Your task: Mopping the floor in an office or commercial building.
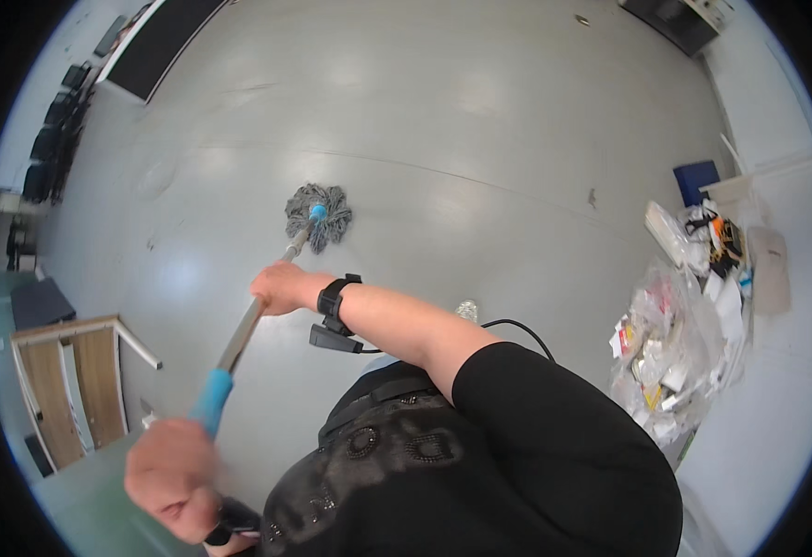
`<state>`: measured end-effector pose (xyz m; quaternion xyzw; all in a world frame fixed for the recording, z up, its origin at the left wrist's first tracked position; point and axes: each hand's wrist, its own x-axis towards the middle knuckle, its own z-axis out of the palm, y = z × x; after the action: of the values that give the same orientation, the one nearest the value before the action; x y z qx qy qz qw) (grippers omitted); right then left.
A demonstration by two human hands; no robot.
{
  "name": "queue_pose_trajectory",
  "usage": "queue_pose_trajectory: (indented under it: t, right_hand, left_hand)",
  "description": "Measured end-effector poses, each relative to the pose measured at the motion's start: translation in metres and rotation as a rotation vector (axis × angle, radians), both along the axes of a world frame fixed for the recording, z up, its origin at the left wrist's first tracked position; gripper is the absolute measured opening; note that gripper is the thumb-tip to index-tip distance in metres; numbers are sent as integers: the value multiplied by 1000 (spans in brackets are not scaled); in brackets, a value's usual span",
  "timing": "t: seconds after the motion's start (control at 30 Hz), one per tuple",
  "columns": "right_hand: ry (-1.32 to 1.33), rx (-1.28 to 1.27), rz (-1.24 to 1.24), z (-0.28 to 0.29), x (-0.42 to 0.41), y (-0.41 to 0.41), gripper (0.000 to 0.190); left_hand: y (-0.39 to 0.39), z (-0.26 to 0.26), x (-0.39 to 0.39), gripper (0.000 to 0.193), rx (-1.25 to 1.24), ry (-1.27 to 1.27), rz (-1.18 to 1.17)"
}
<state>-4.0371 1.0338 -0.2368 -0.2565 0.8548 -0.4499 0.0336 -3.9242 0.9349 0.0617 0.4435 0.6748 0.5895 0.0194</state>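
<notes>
A string mop crosses the view at a slant. Its grey strands (337, 217) lie spread on the grey floor (406, 125), with a light blue hub in their middle. My right hand (284, 287) is wrapped around the metal mop pole (242, 335), below the mop head in the picture. At the lower left, my left hand (173, 479) closes on the top end of the pole, at its blue grip (212, 398); this hand is slightly blurred. Both wrists wear black straps, and a small box with a cable hangs from the right one.
Clear plastic bags of rubbish (663, 341) are heaped along the right wall, near a blue box (696, 182). Black chairs (47, 143) line the left side. A wood-panelled frame (72, 393) stands lower left, beside a green surface (100, 515). Dark-fronted furniture (162, 45) occupies the upper left.
</notes>
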Motion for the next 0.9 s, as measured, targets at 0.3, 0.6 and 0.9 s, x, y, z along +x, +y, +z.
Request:
queue_pose_trajectory:
  t: [0.3,0.6,0.9]
  right_hand:
    - [-174,216,-309,21,66,154,16]
    - [-290,415,-731,-19,202,357,13]
    - [-234,398,-971,-27,247,418,15]
  left_hand:
    - [45,5,-47,40,179,-292,-518]
    - [230,-50,-13,26,138,-357,-647]
    - [294,-62,3,26,-45,-321,-782]
